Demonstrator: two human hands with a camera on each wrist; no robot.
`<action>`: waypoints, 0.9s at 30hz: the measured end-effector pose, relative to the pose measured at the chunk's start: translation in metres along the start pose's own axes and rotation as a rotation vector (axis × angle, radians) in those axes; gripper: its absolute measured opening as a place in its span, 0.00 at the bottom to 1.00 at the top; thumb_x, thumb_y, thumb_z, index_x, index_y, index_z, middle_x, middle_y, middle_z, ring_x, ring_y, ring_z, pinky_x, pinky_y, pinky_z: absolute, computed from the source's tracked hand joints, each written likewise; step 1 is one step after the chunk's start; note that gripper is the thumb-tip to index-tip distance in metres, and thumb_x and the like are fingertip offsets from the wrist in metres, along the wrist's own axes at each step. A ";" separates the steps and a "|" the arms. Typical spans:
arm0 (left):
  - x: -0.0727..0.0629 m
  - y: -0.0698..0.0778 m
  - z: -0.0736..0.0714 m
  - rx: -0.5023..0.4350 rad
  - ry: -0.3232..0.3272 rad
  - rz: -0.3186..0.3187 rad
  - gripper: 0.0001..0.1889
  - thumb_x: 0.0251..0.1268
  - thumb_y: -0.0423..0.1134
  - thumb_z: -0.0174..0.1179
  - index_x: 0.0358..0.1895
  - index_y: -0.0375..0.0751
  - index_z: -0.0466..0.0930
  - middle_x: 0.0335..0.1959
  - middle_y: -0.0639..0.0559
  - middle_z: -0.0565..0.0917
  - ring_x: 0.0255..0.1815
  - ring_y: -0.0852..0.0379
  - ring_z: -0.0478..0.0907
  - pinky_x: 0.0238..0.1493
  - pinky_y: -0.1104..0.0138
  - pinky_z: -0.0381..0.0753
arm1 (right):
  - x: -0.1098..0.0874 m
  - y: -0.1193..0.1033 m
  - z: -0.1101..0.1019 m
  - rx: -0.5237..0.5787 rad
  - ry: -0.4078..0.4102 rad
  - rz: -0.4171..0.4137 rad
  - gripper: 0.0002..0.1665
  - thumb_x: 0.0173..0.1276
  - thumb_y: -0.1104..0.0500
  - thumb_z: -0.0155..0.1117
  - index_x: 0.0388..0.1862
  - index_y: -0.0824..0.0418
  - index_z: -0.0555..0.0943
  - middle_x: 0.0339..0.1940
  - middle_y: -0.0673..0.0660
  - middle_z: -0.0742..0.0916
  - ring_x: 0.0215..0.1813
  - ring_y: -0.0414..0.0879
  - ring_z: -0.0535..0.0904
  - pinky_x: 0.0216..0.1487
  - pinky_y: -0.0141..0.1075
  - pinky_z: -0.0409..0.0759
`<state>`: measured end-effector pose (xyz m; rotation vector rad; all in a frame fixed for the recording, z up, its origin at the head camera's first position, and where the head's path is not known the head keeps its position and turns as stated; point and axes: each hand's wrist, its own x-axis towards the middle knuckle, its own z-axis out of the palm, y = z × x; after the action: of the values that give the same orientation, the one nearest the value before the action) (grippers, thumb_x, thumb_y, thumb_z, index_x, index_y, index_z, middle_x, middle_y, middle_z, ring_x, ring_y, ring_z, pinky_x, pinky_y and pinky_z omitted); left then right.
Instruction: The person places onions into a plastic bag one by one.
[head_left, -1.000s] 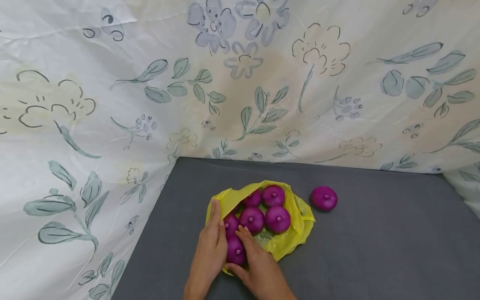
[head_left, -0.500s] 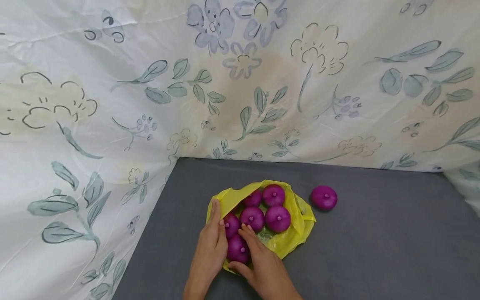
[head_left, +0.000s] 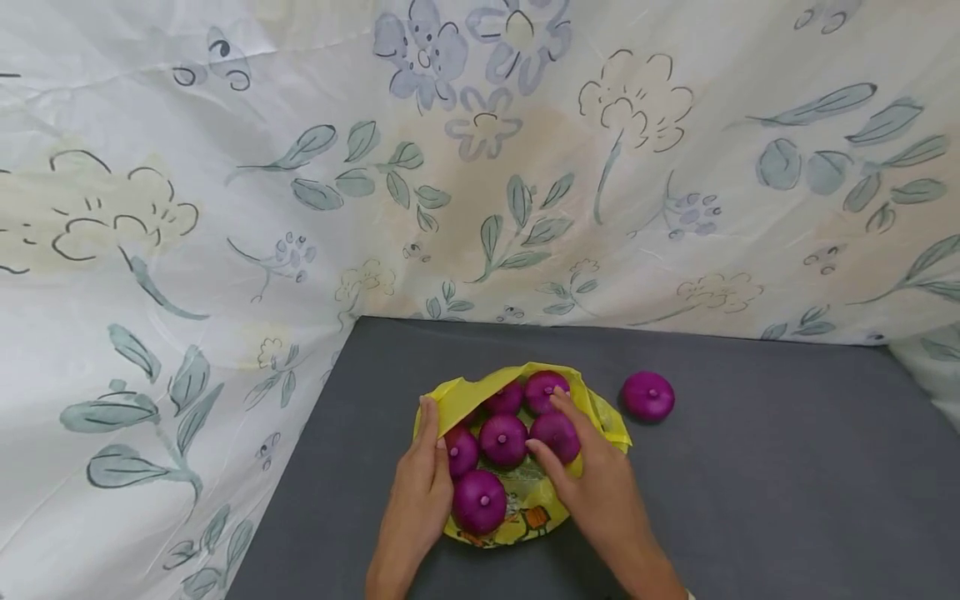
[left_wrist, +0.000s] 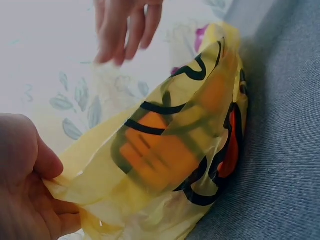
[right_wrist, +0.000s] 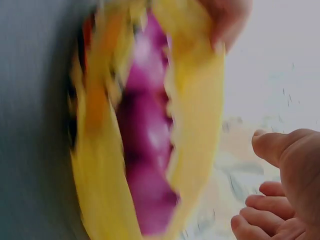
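Note:
A yellow printed plastic bag [head_left: 471, 395] lies on its side with a wide mouth, and several purple onions [head_left: 503, 441] show inside it. My left hand [head_left: 418, 485] pinches the left edge of the bag's mouth; the left wrist view has the hand [left_wrist: 25, 175] gripping thin yellow film [left_wrist: 150, 155]. Over the right-hand onions hovers my right hand [head_left: 603, 479], thumb and fingers spread. In the right wrist view this hand [right_wrist: 287, 185] holds nothing and stays apart from the bag. One onion [head_left: 480, 502] sits at the near left of the bag. The right-hand onion is partly covered.
One loose onion [head_left: 648, 397] sits on the dark grey tabletop [head_left: 757, 467], right of the bag. A pale floral cloth [head_left: 510, 208] hangs behind the table and along its left side.
My right hand has left the near-left onion and moved right and away from me, over the right-hand onions. That near-left onion has shifted slightly right. My left hand still holds the bag's edge.

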<state>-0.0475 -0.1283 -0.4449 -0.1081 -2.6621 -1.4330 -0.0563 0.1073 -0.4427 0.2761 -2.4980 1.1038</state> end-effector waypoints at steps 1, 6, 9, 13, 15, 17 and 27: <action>0.000 0.000 0.000 0.004 0.001 -0.005 0.34 0.88 0.35 0.46 0.87 0.51 0.42 0.87 0.54 0.48 0.86 0.52 0.50 0.79 0.47 0.61 | 0.004 0.005 -0.005 -0.015 0.018 0.016 0.43 0.68 0.46 0.79 0.79 0.48 0.74 0.76 0.51 0.80 0.59 0.54 0.88 0.55 0.52 0.87; 0.000 0.000 -0.001 0.012 0.000 -0.011 0.34 0.88 0.36 0.46 0.87 0.53 0.41 0.87 0.54 0.48 0.86 0.52 0.50 0.80 0.47 0.59 | 0.018 0.036 -0.030 -0.084 0.112 0.080 0.46 0.69 0.50 0.79 0.81 0.57 0.69 0.80 0.57 0.75 0.67 0.65 0.81 0.58 0.62 0.82; 0.001 0.000 -0.001 0.013 -0.002 -0.013 0.34 0.88 0.36 0.46 0.87 0.52 0.41 0.87 0.53 0.48 0.86 0.52 0.50 0.80 0.47 0.58 | 0.023 0.051 -0.043 -0.117 0.142 0.124 0.50 0.69 0.51 0.79 0.83 0.60 0.66 0.81 0.61 0.73 0.67 0.69 0.79 0.58 0.65 0.81; 0.001 0.000 -0.002 0.015 0.001 -0.014 0.34 0.88 0.36 0.46 0.87 0.52 0.41 0.87 0.54 0.48 0.86 0.52 0.50 0.80 0.47 0.58 | 0.028 0.063 -0.056 -0.131 0.148 0.212 0.55 0.70 0.48 0.77 0.87 0.61 0.59 0.83 0.64 0.68 0.70 0.73 0.76 0.61 0.67 0.78; 0.002 0.001 -0.002 0.013 0.001 -0.012 0.34 0.88 0.37 0.46 0.87 0.52 0.41 0.87 0.54 0.48 0.86 0.52 0.49 0.80 0.47 0.58 | 0.031 0.067 -0.062 -0.139 0.145 0.263 0.57 0.71 0.46 0.76 0.88 0.60 0.55 0.84 0.64 0.66 0.71 0.75 0.73 0.62 0.68 0.76; 0.002 0.001 -0.002 0.010 0.000 -0.012 0.34 0.88 0.37 0.46 0.87 0.52 0.41 0.87 0.54 0.47 0.86 0.52 0.49 0.80 0.47 0.57 | 0.034 0.071 -0.068 -0.149 0.137 0.308 0.59 0.72 0.44 0.74 0.89 0.59 0.51 0.85 0.64 0.63 0.73 0.76 0.71 0.63 0.70 0.74; 0.002 0.001 -0.001 0.004 0.004 -0.016 0.34 0.88 0.36 0.45 0.87 0.51 0.42 0.87 0.53 0.47 0.86 0.52 0.48 0.80 0.46 0.57 | 0.039 0.089 -0.089 -0.179 0.132 0.426 0.66 0.76 0.38 0.67 0.89 0.59 0.34 0.84 0.74 0.58 0.57 0.83 0.77 0.42 0.68 0.80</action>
<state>-0.0495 -0.1285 -0.4432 -0.0843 -2.6684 -1.4309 -0.0961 0.2317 -0.4307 -0.3844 -2.5762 0.9961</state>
